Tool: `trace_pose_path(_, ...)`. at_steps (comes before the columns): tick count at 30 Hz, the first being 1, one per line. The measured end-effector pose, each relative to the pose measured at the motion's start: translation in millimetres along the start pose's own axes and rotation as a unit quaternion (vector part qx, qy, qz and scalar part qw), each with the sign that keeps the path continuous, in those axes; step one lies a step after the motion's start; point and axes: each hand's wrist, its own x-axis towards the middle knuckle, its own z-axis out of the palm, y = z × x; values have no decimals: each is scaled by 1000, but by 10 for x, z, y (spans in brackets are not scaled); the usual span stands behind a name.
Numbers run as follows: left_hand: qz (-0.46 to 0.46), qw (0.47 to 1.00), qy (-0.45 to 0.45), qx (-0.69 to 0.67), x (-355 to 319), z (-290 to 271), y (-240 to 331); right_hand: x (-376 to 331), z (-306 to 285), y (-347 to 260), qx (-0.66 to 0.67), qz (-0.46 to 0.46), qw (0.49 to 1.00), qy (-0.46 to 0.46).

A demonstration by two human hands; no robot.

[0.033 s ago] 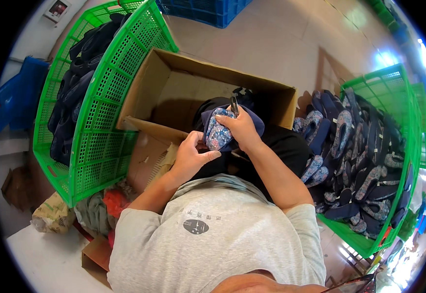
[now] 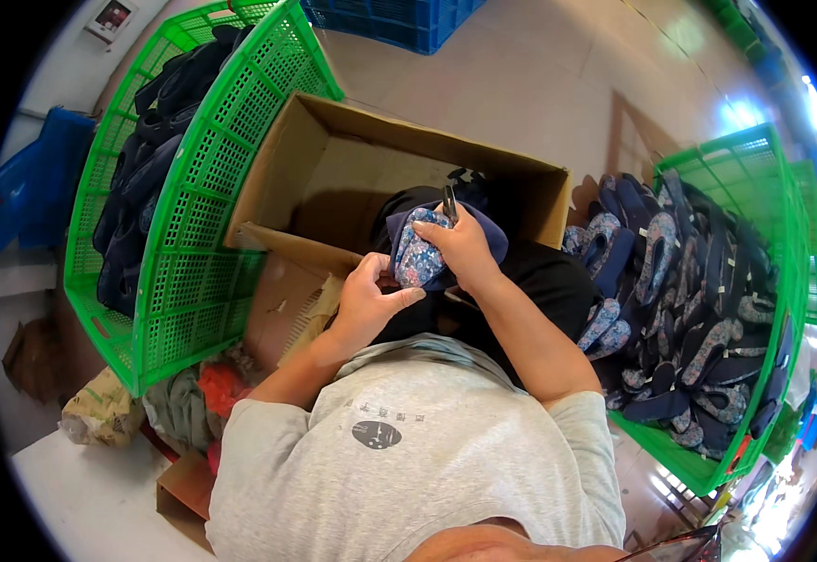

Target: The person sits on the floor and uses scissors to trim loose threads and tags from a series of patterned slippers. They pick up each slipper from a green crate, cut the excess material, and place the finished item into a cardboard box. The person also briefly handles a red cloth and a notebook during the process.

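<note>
- Right hand (image 2: 462,249) grips a floral slipper (image 2: 418,259) and a small dark tool (image 2: 449,203).
- Left hand (image 2: 369,292) touches the slipper's edge.
- Cardboard box (image 2: 282,170) just beyond.
- Green crates (image 2: 184,272) either side, holding slippers.
- Blue crate (image 2: 399,25) farther off.

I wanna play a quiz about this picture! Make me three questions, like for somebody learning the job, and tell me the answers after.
1. What pattern is on the light-blue part of the held fabric item?
A) stripes
B) flowers
C) checks

2. True or false: the cardboard box is open.

3. Fill in: the small dark object sticks up from the person's ____ hand.

Key:
1. B, flowers.
2. True.
3. Right: it pokes out of the right hand.
</note>
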Motion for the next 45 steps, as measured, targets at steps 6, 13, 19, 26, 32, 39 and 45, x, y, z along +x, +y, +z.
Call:
trace_pose_path(6, 4, 993, 89, 80, -40, 54, -29, -56, 43, 125, -52, -57, 996, 33)
trace_pose_path(13, 50, 983, 108, 137, -127, 173, 182, 34, 32, 275, -38, -101, 992, 60)
trace_pose_path(19, 81, 971, 142, 175, -109, 176, 122, -88, 150, 294, -98, -176, 973, 110)
trace_pose_path(26, 158, 944, 176, 229, 3, 149, 151, -150, 249, 279, -63, -191, 966, 165)
trace_pose_path(32, 263, 870, 236, 344, 79, 268, 156, -213, 193, 259, 6, -178, 974, 140)
trace_pose_path(39, 310, 819, 245, 417, 326, -15, 169, -437, 45, 491, 45, -110, 991, 54)
trace_pose_path(45, 314, 859, 163, 369, 374, -65, 254, -411, -25, 430, 53, -83, 994, 56)
